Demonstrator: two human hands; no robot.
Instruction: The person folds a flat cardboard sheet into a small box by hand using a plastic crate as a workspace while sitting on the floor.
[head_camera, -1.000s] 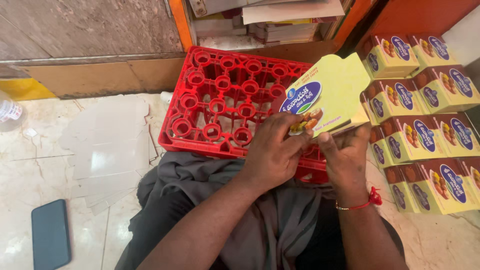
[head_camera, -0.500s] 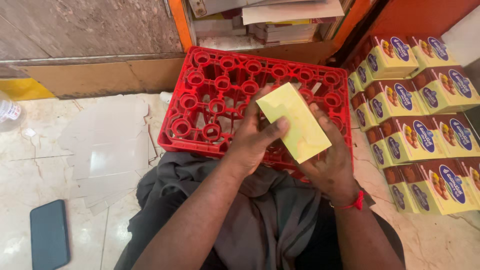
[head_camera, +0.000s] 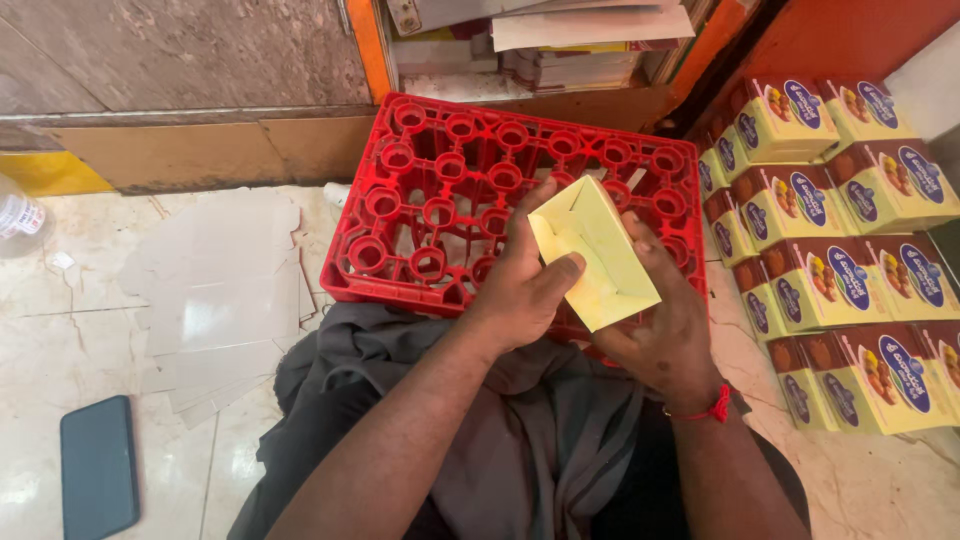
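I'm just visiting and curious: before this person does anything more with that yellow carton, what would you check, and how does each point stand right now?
1. Both hands on the yellow carton: ok, left hand and right hand hold it.
2. Carton end flaps closed: not ok, one end is open.
3. Carton contents: cannot tell.
4. Red crate in front of the hands: ok.
5. Finished boxes stacked at the right: ok.
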